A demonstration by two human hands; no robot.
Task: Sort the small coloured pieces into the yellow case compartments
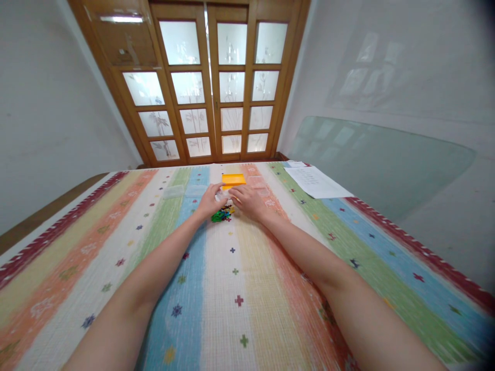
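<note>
My left hand [210, 202] and my right hand [247, 202] face each other over the middle of the far part of the table. Between their fingers is a small whitish, see-through plastic item [222, 195], partly hidden by the hands. The fingers of both hands are curled in around it. Just below the hands lies a heap of small colourful pieces [221, 214], mostly green, with some yellow, blue and red; their exact kind is too small to make out. Directly behind the hands stands a yellow open box [234, 179], its near side partly covered by fingers.
Flat see-through plastic containers [174, 191] lie left of the hands, with another clear one [257, 182] to the right. White printed sheets [315, 181] rest at the far right. A striped cloth [240, 273] covers the table; a glass panel [375, 159] leans on the right wall.
</note>
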